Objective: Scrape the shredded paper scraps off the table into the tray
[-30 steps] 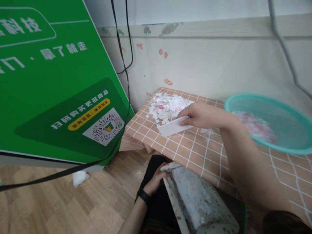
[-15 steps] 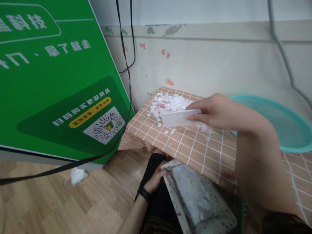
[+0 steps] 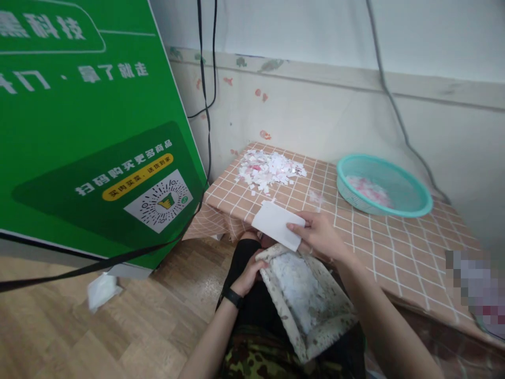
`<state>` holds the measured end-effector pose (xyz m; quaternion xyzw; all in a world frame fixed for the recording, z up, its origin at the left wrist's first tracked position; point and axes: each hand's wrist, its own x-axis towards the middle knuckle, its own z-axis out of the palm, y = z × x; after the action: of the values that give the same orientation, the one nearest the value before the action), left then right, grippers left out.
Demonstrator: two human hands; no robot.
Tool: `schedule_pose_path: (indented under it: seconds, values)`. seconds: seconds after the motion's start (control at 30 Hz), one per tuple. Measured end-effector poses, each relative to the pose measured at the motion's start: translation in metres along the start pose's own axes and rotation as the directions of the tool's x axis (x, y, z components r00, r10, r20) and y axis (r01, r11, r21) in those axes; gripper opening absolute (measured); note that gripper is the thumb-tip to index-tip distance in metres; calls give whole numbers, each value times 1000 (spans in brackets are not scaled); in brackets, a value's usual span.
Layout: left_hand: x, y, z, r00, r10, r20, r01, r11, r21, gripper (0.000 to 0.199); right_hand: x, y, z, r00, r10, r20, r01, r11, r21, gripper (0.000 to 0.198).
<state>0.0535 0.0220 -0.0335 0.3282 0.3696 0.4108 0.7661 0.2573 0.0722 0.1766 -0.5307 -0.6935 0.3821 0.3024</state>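
Note:
My left hand (image 3: 249,275) grips the left rim of a stained, off-white dustpan (image 3: 305,295), tilted over my lap below the table edge. Whitish bits lie inside it, too blurred to tell apart. A stiff white card (image 3: 278,223) is pinched between the thumb and fingers of my right hand (image 3: 317,231). The card slants over the front edge of the table (image 3: 355,221), just above the dustpan's far side. Beyond the card, a heap of white and pink paper scraps (image 3: 268,168) is spread on the checked tablecloth.
A turquoise plastic basket (image 3: 424,210) with pinkish scraps stands on the right of the table. To the left leans a big green sign (image 3: 98,137), with a black strap (image 3: 118,263) across it. A white packet (image 3: 103,292) lies on the floor. Cables hang by the wall.
My right hand has drawn the card back from beside the scraps to the table's front edge, over the dustpan. The dustpan's inside faces the camera more. The view has shifted right.

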Motion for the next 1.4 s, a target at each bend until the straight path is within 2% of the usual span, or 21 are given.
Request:
schedule_pose_path:
  seconds: [0.13,0.33,0.47,0.57,0.73,0.9,0.97,1.03,1.2,1.33,1.4]
  values:
    - [-5,-2,0,1000,-15,-21,15,1000,1,29,-8,20,2,979,165,-121,-139,970,201,47]
    - [-11,-1,3,997,42,-66,-41,999,24,29,-12,33,-23,948,234,-218,-158,935,317,51]
    - [-20,-4,7,993,36,-112,-30,998,51,30,-20,36,-46,897,237,-374,-180,967,182,49]
    - [-25,-8,10,986,111,-127,-103,993,64,27,-16,38,-52,870,200,-450,-168,980,111,48]
    - [-23,-7,8,991,100,-92,-97,994,43,31,11,39,-38,874,127,-470,-76,989,126,53]
    - [-17,-9,3,993,95,-74,-93,995,38,33,31,38,-23,824,121,-554,-90,992,83,54]
    - [-17,-11,2,994,82,-67,-80,996,31,33,32,36,-14,802,133,-582,-78,990,119,54]
    - [-17,-13,1,994,90,-63,-88,996,28,32,32,36,-4,799,150,-582,-66,984,164,54]
    - [-18,-13,0,994,94,-49,-93,995,33,30,38,43,17,799,156,-580,-117,988,105,51]
    - [-17,-14,0,995,95,-44,-94,995,28,33,42,49,17,767,166,-620,-168,984,57,50]
    - [-15,-16,-2,994,103,-48,-102,994,26,34,41,51,15,772,160,-615,-169,985,44,52]
